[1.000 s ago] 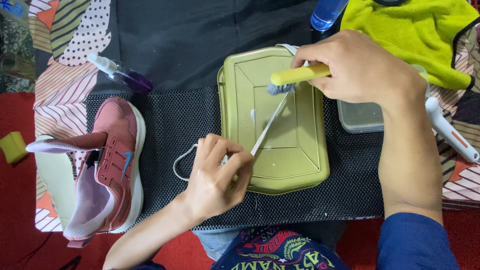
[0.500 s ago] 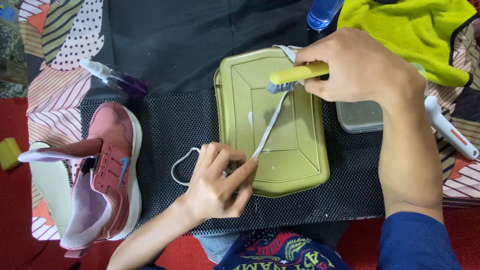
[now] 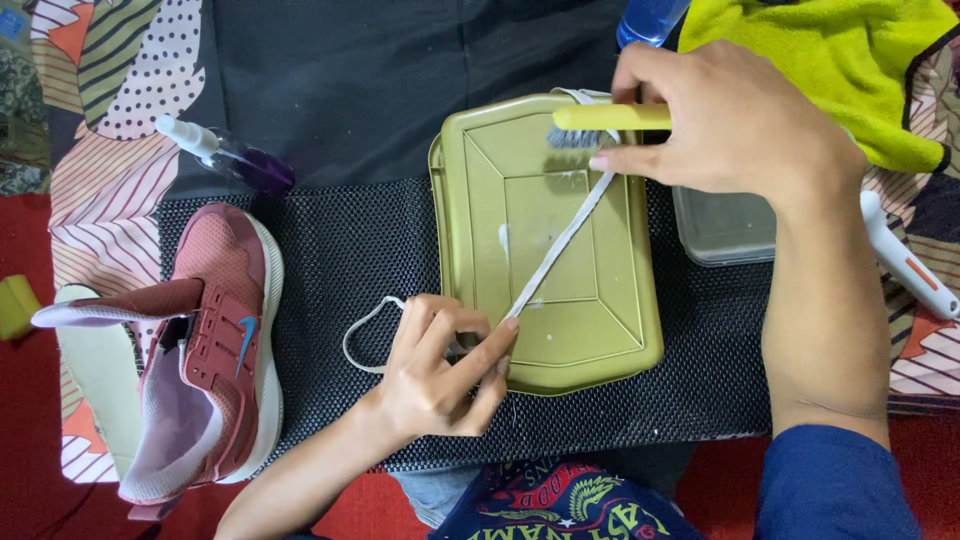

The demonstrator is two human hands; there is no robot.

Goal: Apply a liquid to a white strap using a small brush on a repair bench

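Observation:
A white shoelace (image 3: 560,245) lies stretched diagonally across an olive-green tray (image 3: 610,340). My left hand (image 3: 440,370) pinches the lace at the tray's near left edge, and a loose loop of it trails left onto the black mat. My right hand (image 3: 730,120) holds a yellow-handled brush (image 3: 600,120), whose dark bristles press on the lace at the tray's far edge. Wet white streaks show on the tray.
A pink shoe (image 3: 205,350) with its tongue pulled out lies at the left on the black mesh mat (image 3: 360,240). A purple spray bottle (image 3: 230,155) lies behind it. A clear container (image 3: 720,225), a yellow-green cloth (image 3: 830,60), a white tool (image 3: 905,260) and a blue bottle (image 3: 650,18) sit at the right.
My right hand has slid the brush up along the lace toward the tray's far edge. My left hand has kept its pinch on the lace near the tray's front.

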